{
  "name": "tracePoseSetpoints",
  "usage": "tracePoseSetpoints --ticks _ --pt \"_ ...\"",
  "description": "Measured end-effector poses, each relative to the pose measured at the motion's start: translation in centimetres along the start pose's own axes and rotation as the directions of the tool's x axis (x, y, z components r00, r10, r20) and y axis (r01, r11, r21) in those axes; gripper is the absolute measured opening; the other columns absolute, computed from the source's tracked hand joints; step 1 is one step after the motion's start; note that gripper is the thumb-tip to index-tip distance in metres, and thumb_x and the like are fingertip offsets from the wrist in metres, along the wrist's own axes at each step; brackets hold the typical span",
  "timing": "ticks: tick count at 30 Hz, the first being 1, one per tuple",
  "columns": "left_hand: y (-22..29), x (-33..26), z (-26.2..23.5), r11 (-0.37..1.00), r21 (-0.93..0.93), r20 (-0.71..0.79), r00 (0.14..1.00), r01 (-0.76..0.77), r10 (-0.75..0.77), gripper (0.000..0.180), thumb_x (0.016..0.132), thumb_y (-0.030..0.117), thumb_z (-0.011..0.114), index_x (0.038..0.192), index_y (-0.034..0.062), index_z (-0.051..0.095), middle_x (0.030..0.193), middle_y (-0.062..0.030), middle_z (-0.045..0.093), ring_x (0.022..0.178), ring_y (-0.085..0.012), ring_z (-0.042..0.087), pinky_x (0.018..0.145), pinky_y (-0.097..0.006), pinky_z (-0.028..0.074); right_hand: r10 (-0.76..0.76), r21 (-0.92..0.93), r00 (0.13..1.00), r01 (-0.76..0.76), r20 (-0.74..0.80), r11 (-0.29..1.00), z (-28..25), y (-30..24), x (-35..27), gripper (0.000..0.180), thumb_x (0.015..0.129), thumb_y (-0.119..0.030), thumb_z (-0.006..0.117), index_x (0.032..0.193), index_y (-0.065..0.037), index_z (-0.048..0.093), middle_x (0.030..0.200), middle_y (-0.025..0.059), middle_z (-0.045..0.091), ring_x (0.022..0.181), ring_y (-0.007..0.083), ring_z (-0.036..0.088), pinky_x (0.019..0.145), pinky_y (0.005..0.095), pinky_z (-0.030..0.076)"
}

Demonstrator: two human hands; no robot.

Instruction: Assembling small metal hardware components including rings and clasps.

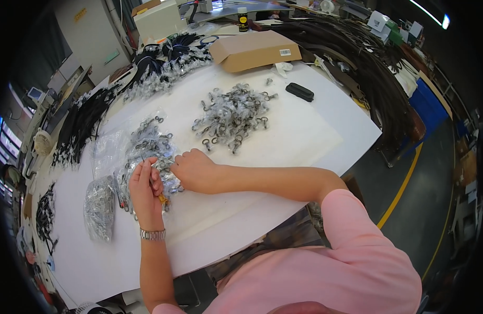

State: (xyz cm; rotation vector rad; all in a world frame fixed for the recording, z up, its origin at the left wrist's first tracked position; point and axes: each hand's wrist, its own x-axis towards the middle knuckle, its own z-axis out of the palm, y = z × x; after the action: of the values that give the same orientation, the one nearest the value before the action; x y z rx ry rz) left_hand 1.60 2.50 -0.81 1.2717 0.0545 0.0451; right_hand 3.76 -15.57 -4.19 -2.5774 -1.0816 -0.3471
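Note:
My left hand [145, 189], with a metal watch on its wrist, is closed around a small orange-handled tool over a pile of bagged metal clasps [147, 144]. My right hand [192, 170] rests next to it, fingers curled onto the same pile and pinching a small plastic-wrapped clasp. A second heap of loose unwrapped clasps [233, 115] lies farther out on the white table [304, 141]. A clear bag of clasps [99, 209] sits to the left of my left hand.
A cardboard box [254, 49] and a black case [299, 92] lie at the far side. Black straps [82, 125] are heaped along the left edge, dark brown straps [367, 68] on the right. More wrapped clasps [165, 76] lie at the back.

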Motion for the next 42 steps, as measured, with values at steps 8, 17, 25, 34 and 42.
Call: tracePoseSetpoints --ticks 8,17,25,34,42 --pt "0.2 -0.2 -0.3 1.000 0.006 0.009 1.000 0.000 0.000 0.019 0.107 0.018 0.058 0.111 0.0018 0.067 0.071 0.0038 0.054 0.051 -0.0015 0.040 0.043 -0.018 0.028 0.002 -0.011 0.962 0.001 0.274 1.000 -1.6 -1.0 1.0 0.018 0.078 -0.013 0.071 0.090 0.000 0.070 0.089 0.0175 0.072 0.080 0.0341 0.073 0.070 0.0451 0.056" --pt "0.2 -0.3 0.0 1.000 -0.001 0.031 0.999 -0.019 0.019 0.021 0.107 0.019 0.059 0.112 0.0008 0.067 0.071 0.0032 0.055 0.051 -0.0016 0.040 0.043 -0.018 0.027 0.034 0.112 0.991 -0.049 0.127 0.992 -0.8 -0.3 0.5 0.018 0.080 -0.013 0.069 0.091 0.000 0.064 0.086 0.0167 0.070 0.081 0.0350 0.071 0.071 0.0452 0.056" --pt "0.9 -1.1 -0.3 0.961 0.245 -0.011 0.991 -0.128 0.135 0.026 0.105 0.022 0.061 0.119 0.0008 0.068 0.080 0.0028 0.058 0.054 -0.0009 0.040 0.045 -0.018 0.029 0.239 0.785 0.970 -0.107 -0.053 0.610 -1.3 2.0 0.4 0.019 0.084 -0.009 0.074 0.100 -0.002 0.065 0.088 0.0102 0.070 0.078 0.0183 0.069 0.073 0.0330 0.056" --pt "0.6 -1.1 0.8 0.837 0.541 0.192 0.981 -0.084 -0.026 0.030 0.100 0.028 0.068 0.114 0.0020 0.072 0.084 0.0026 0.068 0.057 -0.0001 0.041 0.049 -0.019 0.031 0.342 0.959 0.938 -0.150 0.061 0.240 -3.5 3.2 -1.9 0.016 0.093 -0.004 0.072 0.105 0.002 0.063 0.094 0.0043 0.069 0.083 0.0099 0.067 0.074 0.0241 0.054" --pt "-0.2 -0.8 0.4 0.868 0.494 0.199 0.979 -0.058 -0.048 0.021 0.097 0.022 0.071 0.096 0.0010 0.073 0.077 0.0033 0.067 0.059 -0.0004 0.044 0.051 -0.020 0.033 0.242 0.923 0.901 -0.381 0.360 0.044 -3.2 2.6 -2.5 0.033 0.095 -0.015 0.075 0.123 -0.001 0.067 0.100 0.0026 0.072 0.089 0.0090 0.066 0.081 0.0240 0.053"
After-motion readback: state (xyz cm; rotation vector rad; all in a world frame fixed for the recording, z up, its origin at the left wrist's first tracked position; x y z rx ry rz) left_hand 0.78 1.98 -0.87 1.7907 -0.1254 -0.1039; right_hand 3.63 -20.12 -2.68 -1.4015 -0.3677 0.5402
